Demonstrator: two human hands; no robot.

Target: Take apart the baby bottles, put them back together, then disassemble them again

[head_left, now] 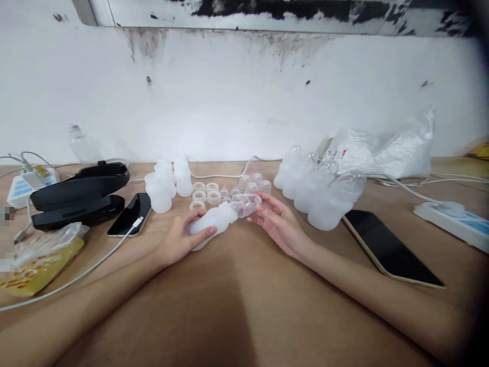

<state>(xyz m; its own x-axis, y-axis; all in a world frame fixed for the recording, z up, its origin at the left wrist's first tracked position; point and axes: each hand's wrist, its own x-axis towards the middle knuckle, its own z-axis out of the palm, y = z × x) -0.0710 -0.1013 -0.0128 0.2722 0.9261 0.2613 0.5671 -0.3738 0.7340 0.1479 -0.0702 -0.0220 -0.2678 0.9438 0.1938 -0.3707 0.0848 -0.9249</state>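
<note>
My left hand (178, 237) is wrapped round a milky white baby bottle (212, 224), tilted with its top toward the right. A clear dome cap (241, 205) is at the bottle's mouth, and the fingers of my right hand (280, 224) are closed on its far end. Whether the cap is seated on the bottle I cannot tell. Just behind the bottle lie several white collar rings (213, 197), a few clear teats (224, 192) and more dome caps (256, 179). White bottles without caps (158, 191) stand to the left. Capped bottles (328, 209) stand in a row at the right.
A phone (132, 214), a cable, a black case (80, 193) and a yellow snack bag (42, 260) lie at left. At right are another phone (391, 247), a power strip (454, 221) and a clear bag of white pieces (382, 150). The wall stands behind.
</note>
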